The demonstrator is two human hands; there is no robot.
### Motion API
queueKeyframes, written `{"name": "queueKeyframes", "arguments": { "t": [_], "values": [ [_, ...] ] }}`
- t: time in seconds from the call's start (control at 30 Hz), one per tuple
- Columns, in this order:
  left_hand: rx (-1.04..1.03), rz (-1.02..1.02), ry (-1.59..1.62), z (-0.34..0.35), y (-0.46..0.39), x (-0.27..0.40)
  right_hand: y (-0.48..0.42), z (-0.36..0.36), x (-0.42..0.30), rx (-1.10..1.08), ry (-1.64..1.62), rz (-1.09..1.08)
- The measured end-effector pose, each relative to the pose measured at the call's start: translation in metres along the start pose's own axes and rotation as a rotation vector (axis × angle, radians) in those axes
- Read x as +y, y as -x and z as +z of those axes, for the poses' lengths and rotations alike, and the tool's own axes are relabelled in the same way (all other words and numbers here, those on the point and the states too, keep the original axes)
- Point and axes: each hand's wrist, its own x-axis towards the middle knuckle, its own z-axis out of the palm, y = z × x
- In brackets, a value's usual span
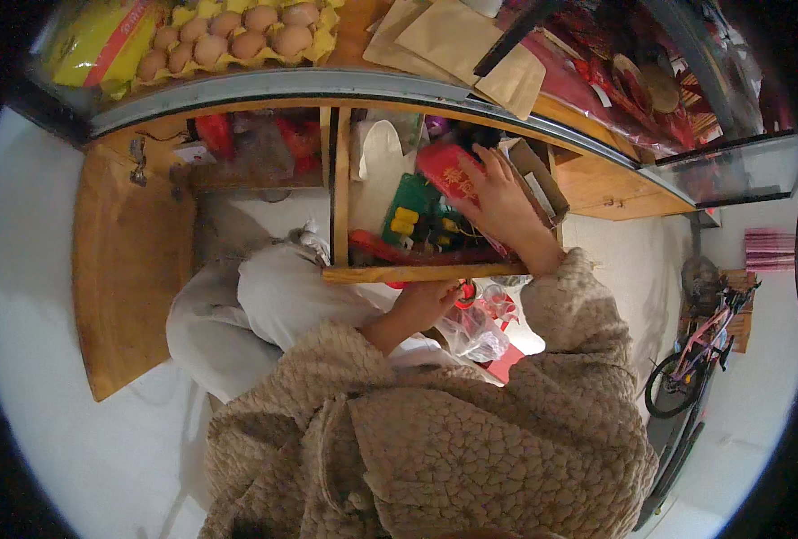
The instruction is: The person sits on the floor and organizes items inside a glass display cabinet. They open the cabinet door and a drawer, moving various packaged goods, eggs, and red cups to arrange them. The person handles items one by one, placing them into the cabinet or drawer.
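In front of me a wooden drawer [412, 273] is pulled out. My right hand [503, 195] is inside it, gripping a red packet [449, 172] with gold characters; the packet is slightly blurred. Under the packet lie a green board-like piece [405, 195], small yellow parts [404, 219] and dark parts. A pale insole-shaped piece [382, 151] rests along the drawer's left side, and an opened cardboard box [537, 178] at its right. My left hand [420, 306] is just below the drawer front, beside a red round object [467, 294]; whether its fingers hold anything is unclear.
A cabinet door [136, 269] swings out at left. Above the drawer, a glass-door track [291, 84] edges a shelf with an egg tray [234, 40] and paper envelopes [459, 47]. A clear plastic bag [476, 330] sits below the drawer. A bicycle [692, 357] stands far right.
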Motion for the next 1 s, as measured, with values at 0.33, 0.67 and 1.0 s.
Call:
{"name": "queueKeyframes", "arguments": {
  "t": [0.33, 0.67, 1.0],
  "values": [
    [0.024, -0.005, -0.010, -0.007, -0.002, 0.013, 0.044, -0.053, 0.013, -0.419, -0.093, 0.223],
    [0.047, 0.057, -0.034, -0.006, 0.000, 0.007, -0.011, -0.087, 0.037, -0.171, -0.284, 0.278],
    [-0.016, 0.077, 0.144, -0.006, -0.005, 0.000, -0.225, -0.047, 0.140, 0.154, -0.069, -0.152]
  ]
}}
